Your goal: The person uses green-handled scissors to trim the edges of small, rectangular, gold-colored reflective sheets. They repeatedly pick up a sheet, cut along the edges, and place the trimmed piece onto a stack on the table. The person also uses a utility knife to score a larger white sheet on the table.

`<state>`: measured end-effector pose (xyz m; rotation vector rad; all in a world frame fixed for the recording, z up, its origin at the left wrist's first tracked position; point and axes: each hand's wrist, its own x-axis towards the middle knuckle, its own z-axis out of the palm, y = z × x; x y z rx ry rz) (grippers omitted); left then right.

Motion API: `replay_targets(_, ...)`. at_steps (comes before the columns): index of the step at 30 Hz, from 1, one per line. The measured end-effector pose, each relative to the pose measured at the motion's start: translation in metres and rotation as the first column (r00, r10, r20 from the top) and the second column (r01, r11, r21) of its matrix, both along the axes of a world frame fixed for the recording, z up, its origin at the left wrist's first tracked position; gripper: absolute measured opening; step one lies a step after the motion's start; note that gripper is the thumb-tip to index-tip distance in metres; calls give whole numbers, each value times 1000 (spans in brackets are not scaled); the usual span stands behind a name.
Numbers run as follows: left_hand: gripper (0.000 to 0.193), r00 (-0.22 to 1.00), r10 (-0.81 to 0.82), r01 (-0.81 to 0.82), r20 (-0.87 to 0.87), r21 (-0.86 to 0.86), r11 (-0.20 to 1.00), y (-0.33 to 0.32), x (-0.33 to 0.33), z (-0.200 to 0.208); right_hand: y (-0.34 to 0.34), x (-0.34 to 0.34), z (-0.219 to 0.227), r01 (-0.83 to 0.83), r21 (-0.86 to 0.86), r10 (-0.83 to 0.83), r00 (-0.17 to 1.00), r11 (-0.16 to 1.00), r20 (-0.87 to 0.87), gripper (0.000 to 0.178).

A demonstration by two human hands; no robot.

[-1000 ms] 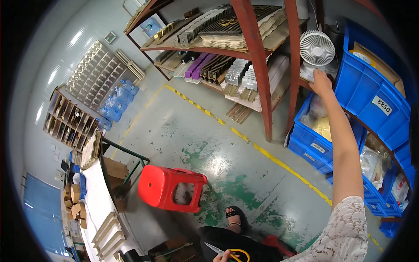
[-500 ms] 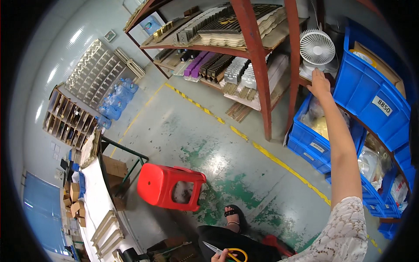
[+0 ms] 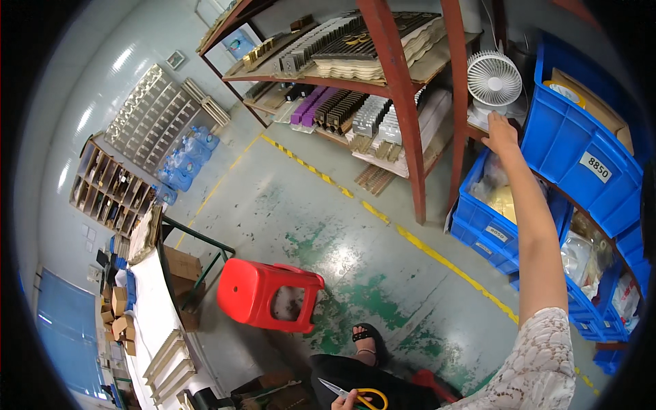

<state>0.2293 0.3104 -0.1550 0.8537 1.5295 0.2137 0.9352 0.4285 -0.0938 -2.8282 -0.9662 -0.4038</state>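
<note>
A small white fan [image 3: 494, 79] stands on the shelf at the upper right, beside a blue bin. My right arm is stretched far out, and my right hand [image 3: 502, 134] is at the front of the fan's base. Its fingers reach forward with nothing visible in them; whether they press on the base is hard to make out. Low in the picture, my left hand [image 3: 346, 401] is closed on a pair of scissors [image 3: 371, 397] with yellow handles. Their blades point up and left, near my dark-clothed leg. Part of this hand is cut off by the lower edge.
Blue bins [image 3: 567, 137] with bagged goods are stacked at the right. A red-framed rack [image 3: 403, 102] carries rows of metal parts. On the floor stands a red stool [image 3: 254, 294], right of a white-topped workbench [image 3: 152, 294]. Water jugs [image 3: 183, 164] are by the far wall.
The view has shifted very slightly. My right hand stays at the fan's base, and my left hand keeps hold of the scissors.
</note>
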Motion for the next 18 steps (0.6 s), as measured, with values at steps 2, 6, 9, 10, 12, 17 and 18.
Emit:
replay_targets(2, 29, 999, 22, -22, 44, 9, 1000, 0, 6, 6, -2, -1, 2, 7, -11, -7, 1000, 1000, -6, 69)
replay_targets(6, 29, 997, -10, 7, 81, 31, 1000, -1, 6, 14, 1, -3, -3, 24, -29, -26, 998, 999, -59, 75)
replay_targets(9, 30, 992, 8, -11, 128, 26, 1000, 0, 14, 26, -2, 3, -3, 30, -21, -31, 997, 999, -72, 77)
replay_targets(10, 30, 992, 10, -14, 129, 29, 999, 1, 14, 26, -4, 4, -3, 31, -17, -32, 997, 999, -75, 77)
replay_targets(12, 30, 992, 23, -27, 125, 29, 999, 0, 13, 25, -5, -2, -5, 9, 40, -7, 999, 999, -35, 72)
replay_targets(17, 41, 998, -11, 9, 70, 21, 1000, -1, -1, -1, -3, -93, -73, -364, 483, 249, 925, 796, 288, 35)
replay_targets(18, 37, 994, -55, 60, 90, -52, 997, -3, -17, -6, -8, -144, -97, -434, 522, 403, 897, 734, 181, 31)
